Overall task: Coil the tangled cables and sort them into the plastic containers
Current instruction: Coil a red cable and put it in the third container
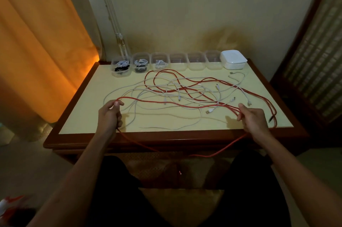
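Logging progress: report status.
Left hand and right hand grip red cable. White cables tangled across it. Three tubs empty.

A dim room is seen. A plain cream wall [185, 8] is set behind the bench [172, 135], whose pale yellow top is framed by a dark reddish wood border. An orange curtain [37, 41] is hung at the far left, lit from behind, and a warm glow is cast onto the bench corner. White cords [112, 15] are run down the wall. A dark wooden woven-panel screen [312, 63] is stood at the right.
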